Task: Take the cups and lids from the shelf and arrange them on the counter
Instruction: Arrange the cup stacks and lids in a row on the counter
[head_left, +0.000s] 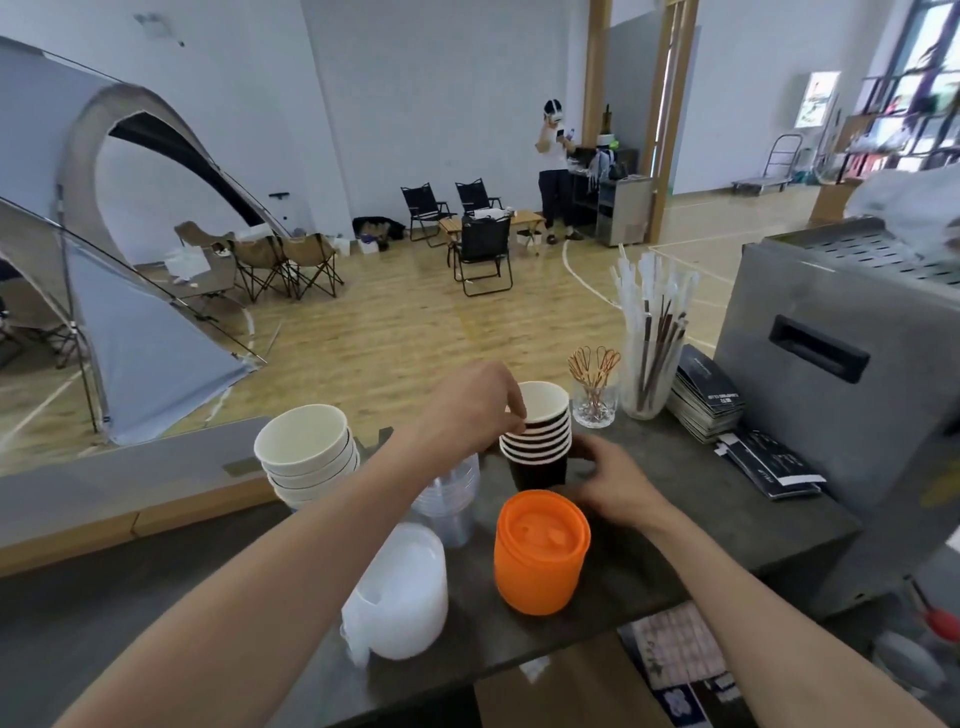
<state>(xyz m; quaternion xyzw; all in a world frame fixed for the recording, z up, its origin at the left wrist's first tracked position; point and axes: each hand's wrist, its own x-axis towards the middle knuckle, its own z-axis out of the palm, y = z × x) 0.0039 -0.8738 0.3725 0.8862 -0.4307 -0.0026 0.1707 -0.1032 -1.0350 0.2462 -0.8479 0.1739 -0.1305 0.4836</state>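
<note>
A stack of black paper cups (537, 447) with white insides stands on the grey counter (727, 519). My left hand (467, 410) pinches the rim of its top cup from the left. My right hand (608, 478) wraps the base of the stack from the right. In front of it stands a stack of orange lids (540, 551). A stack of white paper cups (306, 457) is at the left. Clear plastic cups (452, 493) stand partly hidden behind my left forearm. A stack of white lids (400, 592) leans near the counter's front edge.
A glass of stirrers (595, 400) and a tall jar of wrapped straws (649, 358) stand behind the black cups. Black sleeves (706, 395) are piled beside a large grey machine (852, 395) at the right. Beyond the counter are a tent, folding chairs and a standing person.
</note>
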